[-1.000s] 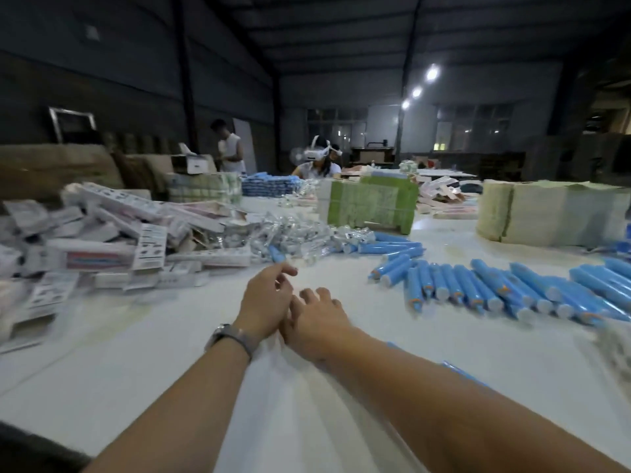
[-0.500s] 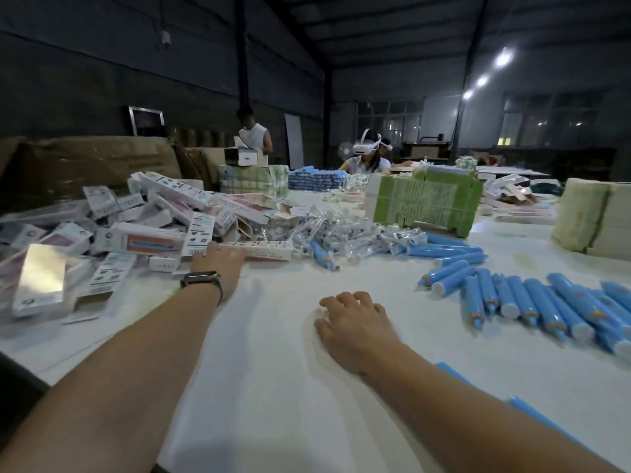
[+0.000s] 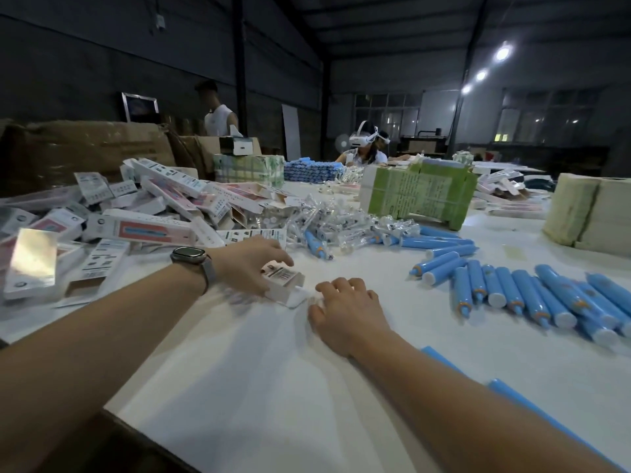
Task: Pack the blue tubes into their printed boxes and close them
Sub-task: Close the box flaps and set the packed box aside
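My left hand (image 3: pixel 251 268), with a watch on the wrist, grips a printed white box (image 3: pixel 285 279) low over the white table, one end flap hanging open toward the right. Beside that flap my right hand (image 3: pixel 345 308) rests on the table with its fingers loosely curled and nothing in them. Several blue tubes (image 3: pixel 512 291) with white caps lie in a row at the right. A heap of printed boxes (image 3: pixel 143 220) covers the table's left part.
Small clear packets (image 3: pixel 341 223) lie piled behind my hands. A green bundle of flat cartons (image 3: pixel 416 192) and pale stacks (image 3: pixel 587 209) stand farther back. Two blue tubes (image 3: pixel 440 360) lie under my right forearm. Two people work at the far end.
My left hand has pulled a printed box from the heap toward the middle of the table. My right hand has stayed on the table, now next to the box.
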`<state>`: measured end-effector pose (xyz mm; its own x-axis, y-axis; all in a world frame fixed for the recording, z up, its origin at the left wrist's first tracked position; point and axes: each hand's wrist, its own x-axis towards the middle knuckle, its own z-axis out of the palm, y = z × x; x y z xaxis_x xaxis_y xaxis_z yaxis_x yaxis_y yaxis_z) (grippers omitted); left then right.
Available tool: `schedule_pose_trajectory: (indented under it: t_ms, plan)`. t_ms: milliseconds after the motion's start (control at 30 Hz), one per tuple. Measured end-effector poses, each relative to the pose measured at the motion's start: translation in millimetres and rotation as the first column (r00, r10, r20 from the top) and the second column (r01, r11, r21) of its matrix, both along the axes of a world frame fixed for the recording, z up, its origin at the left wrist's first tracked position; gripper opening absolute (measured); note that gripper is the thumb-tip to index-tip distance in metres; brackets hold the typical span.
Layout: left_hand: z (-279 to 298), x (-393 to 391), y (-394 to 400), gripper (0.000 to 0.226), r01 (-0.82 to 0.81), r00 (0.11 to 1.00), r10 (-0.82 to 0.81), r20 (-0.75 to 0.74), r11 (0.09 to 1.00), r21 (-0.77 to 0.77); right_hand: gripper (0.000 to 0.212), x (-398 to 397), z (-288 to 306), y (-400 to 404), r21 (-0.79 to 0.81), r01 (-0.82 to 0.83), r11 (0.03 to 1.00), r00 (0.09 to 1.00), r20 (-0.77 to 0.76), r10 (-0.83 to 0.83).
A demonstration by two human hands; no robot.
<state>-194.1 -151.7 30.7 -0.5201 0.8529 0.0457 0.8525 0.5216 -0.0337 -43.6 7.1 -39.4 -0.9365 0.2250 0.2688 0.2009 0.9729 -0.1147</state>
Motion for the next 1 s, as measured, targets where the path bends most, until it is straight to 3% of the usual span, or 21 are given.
schedule_pose_trajectory:
  t_ms: [67, 133, 200, 300, 367, 500, 633, 767, 867, 1000]
  plan:
    - [0, 2, 0, 0.063, -0.082, 0.995, 0.075, -0.066, 0.99, -0.117, 0.048, 0, 1, 0, 0.0, 0.001, 1.0, 1.0, 0.004, -0.001]
    - [-4, 4, 0, 0.05, -0.153, 0.983, 0.137, -0.119, 0.979, -0.133, 0.048, 2, 1, -1, 0.0, 0.007, 1.0, 1.0, 0.006, -0.007]
    - [-3, 10, 3, 0.047, -0.151, 0.968, 0.148, -0.205, 0.988, -0.001, 0.047, 3, 2, -3, -0.001, 0.02, 1.0, 1.0, -0.013, -0.02]
    - [-1, 20, 15, 0.047, -0.003, 0.927, 0.127, -0.354, 0.943, 0.333, 0.045, 4, 5, -5, 0.019, 0.069, 0.997, 0.997, -0.041, -0.068]
    - [-1, 37, 25, 0.043, 0.044, 0.939, 0.157, -0.308, 0.83, 0.557, 0.04, 6, 4, -4, -0.005, 0.116, 0.993, 0.991, -0.066, -0.117]
    - [-10, 81, 54, 0.053, -0.131, 0.989, 0.124, 0.083, 0.46, 0.878, 0.036, 8, 2, -1, 0.001, 0.195, 0.981, 0.976, -0.098, -0.194]
    - [-19, 110, 69, 0.05, -0.185, 0.98, -0.027, 0.196, 0.223, 0.957, 0.036, 9, 9, -10, 0.001, 0.164, 0.987, 0.98, -0.112, -0.162]
    - [-30, 112, 67, 0.047, -0.341, 0.918, -0.21, 0.336, 0.016, 0.94, 0.042, 29, 28, 2, 0.084, 0.056, 0.995, 0.996, -0.079, -0.049]
    - [-43, 101, 64, 0.03, -0.401, 0.855, -0.311, 0.416, 0.113, 0.909, 0.036, 59, 66, 14, 0.093, -0.028, 0.995, 0.999, 0.041, 0.024]
    - [-55, 94, 70, 0.018, -0.533, 0.723, -0.404, 0.56, 0.189, 0.825, 0.042, 124, 100, 32, 0.258, -0.043, 0.965, 0.963, 0.266, -0.029]
